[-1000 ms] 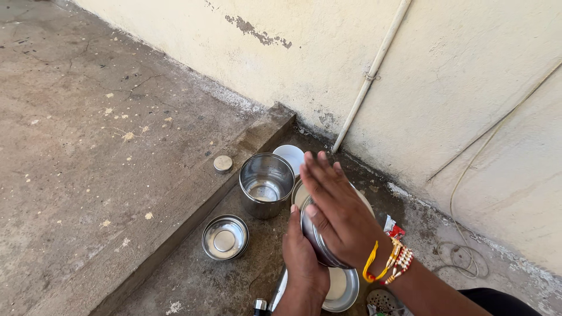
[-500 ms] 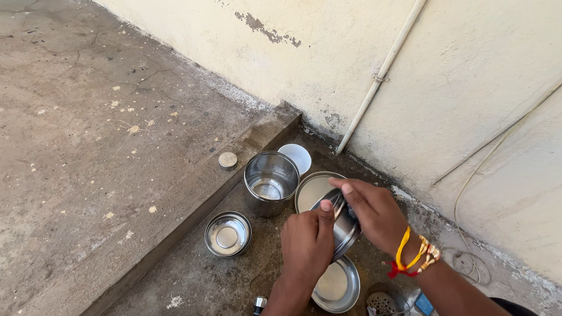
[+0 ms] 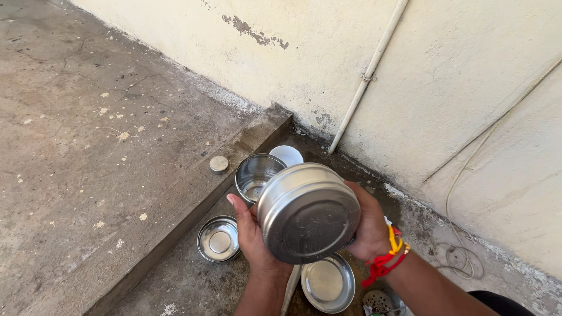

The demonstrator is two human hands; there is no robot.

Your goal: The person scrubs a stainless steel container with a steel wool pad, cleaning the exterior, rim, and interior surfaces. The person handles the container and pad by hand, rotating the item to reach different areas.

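Observation:
I hold a round steel container (image 3: 307, 212) up in front of me, its flat base turned toward the camera. My left hand (image 3: 253, 237) grips its left side from below. My right hand (image 3: 370, 225), with red and yellow threads at the wrist, clasps its right side. Below it on the wet ground lie a shallow steel plate (image 3: 328, 282) and a small steel bowl (image 3: 218, 238). A taller steel pot (image 3: 256, 175) stands just behind the held container, partly hidden by it.
A white lid (image 3: 287, 154) lies beside the pot near the wall. A small round cap (image 3: 219, 164) rests on the concrete kerb (image 3: 175, 216). A white pipe (image 3: 366, 76) runs down the cream wall. A metal drain strainer (image 3: 377, 301) sits at the bottom edge.
Both hands have lifted the steel container off the ground and turned its base toward the camera. The view has moved closer.

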